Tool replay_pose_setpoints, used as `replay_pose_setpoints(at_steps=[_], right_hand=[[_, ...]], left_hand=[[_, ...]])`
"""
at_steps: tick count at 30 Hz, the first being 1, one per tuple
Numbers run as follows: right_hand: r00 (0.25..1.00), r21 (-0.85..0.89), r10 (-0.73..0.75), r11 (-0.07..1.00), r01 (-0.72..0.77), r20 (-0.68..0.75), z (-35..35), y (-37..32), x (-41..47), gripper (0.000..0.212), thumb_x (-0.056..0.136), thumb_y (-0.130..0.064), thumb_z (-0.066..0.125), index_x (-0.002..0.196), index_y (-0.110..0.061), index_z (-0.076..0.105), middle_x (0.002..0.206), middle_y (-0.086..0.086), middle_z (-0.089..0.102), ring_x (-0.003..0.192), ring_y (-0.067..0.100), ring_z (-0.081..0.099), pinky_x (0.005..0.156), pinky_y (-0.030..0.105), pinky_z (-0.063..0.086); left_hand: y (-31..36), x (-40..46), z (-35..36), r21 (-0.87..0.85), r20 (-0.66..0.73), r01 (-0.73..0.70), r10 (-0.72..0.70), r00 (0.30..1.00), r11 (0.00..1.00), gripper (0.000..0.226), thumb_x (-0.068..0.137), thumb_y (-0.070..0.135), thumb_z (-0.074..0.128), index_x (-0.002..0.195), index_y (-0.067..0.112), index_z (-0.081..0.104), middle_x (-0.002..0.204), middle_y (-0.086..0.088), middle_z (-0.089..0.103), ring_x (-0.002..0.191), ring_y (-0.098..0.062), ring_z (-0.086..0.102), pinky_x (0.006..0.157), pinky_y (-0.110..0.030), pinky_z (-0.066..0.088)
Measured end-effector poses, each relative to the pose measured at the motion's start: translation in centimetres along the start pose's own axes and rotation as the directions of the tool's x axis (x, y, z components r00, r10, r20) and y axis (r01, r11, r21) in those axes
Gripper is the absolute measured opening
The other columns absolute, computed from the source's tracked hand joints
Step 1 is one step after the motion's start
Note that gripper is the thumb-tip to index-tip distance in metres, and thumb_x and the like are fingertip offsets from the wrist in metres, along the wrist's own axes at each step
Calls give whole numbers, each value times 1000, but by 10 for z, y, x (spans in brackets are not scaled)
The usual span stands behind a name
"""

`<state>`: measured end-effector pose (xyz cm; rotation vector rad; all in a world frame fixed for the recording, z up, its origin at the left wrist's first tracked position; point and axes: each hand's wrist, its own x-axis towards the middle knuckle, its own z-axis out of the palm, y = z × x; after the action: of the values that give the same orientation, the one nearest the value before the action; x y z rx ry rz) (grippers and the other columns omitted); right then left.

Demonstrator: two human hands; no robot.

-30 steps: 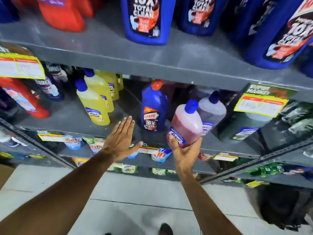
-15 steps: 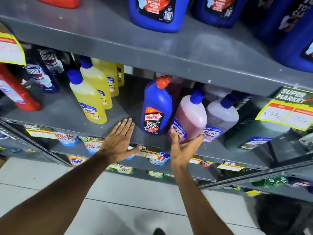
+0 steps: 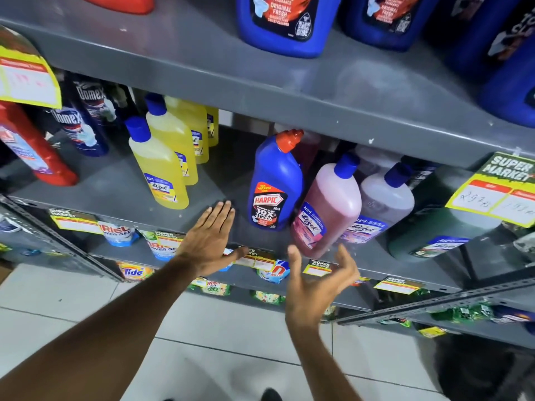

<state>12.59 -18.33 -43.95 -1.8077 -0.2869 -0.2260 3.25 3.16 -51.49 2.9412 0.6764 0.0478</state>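
A pink Lizol bottle (image 3: 327,206) with a blue cap stands on the grey middle shelf (image 3: 115,195), between a blue Harpic bottle (image 3: 273,183) and a pale lilac Lizol bottle (image 3: 385,198). My right hand (image 3: 315,282) hovers just below the pink bottle, palm up, fingers spread and loose, holding nothing. My left hand (image 3: 211,238) is flat with straight fingers at the shelf's front edge, left of the Harpic bottle.
Yellow Lizol bottles (image 3: 162,166) stand to the left, with Domex bottles (image 3: 84,123) and a red bottle (image 3: 31,146) beyond. A dark green bottle (image 3: 440,227) is at the right. Large blue jugs (image 3: 286,21) fill the upper shelf. Pouches line the lower shelves; yellow price tags (image 3: 492,195) hang off edges.
My right hand set the pink bottle on the shelf beside the Harpic bottle, let go and drew back a little. My left hand stayed flat at the shelf edge.
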Motion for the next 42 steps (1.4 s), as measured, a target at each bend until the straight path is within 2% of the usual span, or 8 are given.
replay_pose_setpoints(at_steps=[3,7,12,21,28,35,38,42], right_hand=[[979,41,-137,990,133,152,-3,-29,-14,71,83,-19,88,141,-2,49,137,17,46,134,22,48,115,31,42],[891,-24,-202,972,232,406,30,-74,34,81,90,-22,81,155,-4,37,153,13,42,144,21,40,118,9,25],[829,-165,-169,940,298,534,72,-101,80,94,88,-27,81,159,1,27,159,19,42,149,34,38,127,41,28],[807,-239,-47,944,229,589,86,-98,104,72,72,-35,93,127,-7,56,124,13,65,114,32,63,101,45,53],[811,-218,-47,953,212,584,64,-100,84,66,70,-35,94,123,-12,62,119,10,74,110,32,67,98,38,52],[817,-171,-72,964,204,571,3,-152,55,72,70,-37,96,131,-18,64,122,3,73,113,24,65,105,39,52],[790,-151,-115,955,254,602,-30,-184,51,75,70,-40,95,134,-19,63,121,-1,72,109,18,63,101,24,47],[771,-146,-194,926,348,607,-74,-231,51,75,68,-43,94,133,-19,65,124,-1,73,113,22,64,91,19,39]], left_hand=[[-1,-3,0,-42,-55,-6,3,998,999,105,96,81,28,161,-1,20,171,-21,18,160,-33,13,130,-46,13],[-1,-3,1,-57,-48,-8,5,999,998,105,95,80,28,161,-1,20,171,-19,16,160,-30,9,131,-46,12],[-2,-1,2,-38,-7,12,-12,1000,999,106,95,81,26,163,2,12,173,-16,8,161,-28,1,131,-44,7],[-1,0,2,-78,-1,27,-27,1000,997,99,99,79,14,164,5,5,174,-12,1,160,-25,-5,130,-40,-1],[9,-15,-14,-111,77,73,-65,995,991,119,83,89,-11,162,0,2,172,-16,-3,161,-29,-1,131,-41,2],[24,-81,-93,-63,-75,57,-62,995,996,106,98,81,17,160,-4,20,171,-22,12,159,-33,15,130,-47,17],[31,-106,-131,-8,-131,25,-26,991,1000,101,100,77,29,158,-5,26,169,-24,18,158,-34,22,128,-43,13],[41,-127,-194,16,-221,1,2,975,1000,98,101,77,26,163,2,10,173,-15,1,161,-25,0,128,-40,5]])
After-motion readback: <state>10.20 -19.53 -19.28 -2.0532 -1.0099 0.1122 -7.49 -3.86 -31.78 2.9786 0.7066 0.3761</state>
